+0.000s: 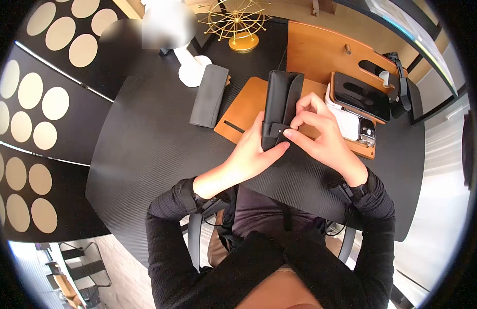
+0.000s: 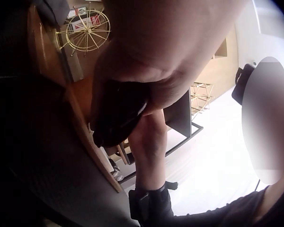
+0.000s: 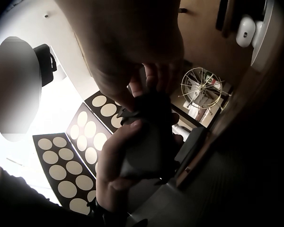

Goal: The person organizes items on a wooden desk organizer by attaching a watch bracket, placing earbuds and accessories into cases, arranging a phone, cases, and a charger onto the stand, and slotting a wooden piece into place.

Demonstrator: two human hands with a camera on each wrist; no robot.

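- Your left hand (image 1: 251, 152) cups the near end of the black pouch (image 1: 281, 100), fingers curled round it; keep it flat on the wooden tray (image 1: 249, 105) that lies on the desk (image 1: 146, 139);
- Your right hand (image 1: 321, 131) pinches the small strap (image 1: 276, 129) at the pouch's near end, thumb and forefinger closed on it; pull gently, steadying the pouch.

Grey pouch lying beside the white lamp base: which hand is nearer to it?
Left. The left hand holds the black case, just right of the grey pouch; the right hand is beyond the case.
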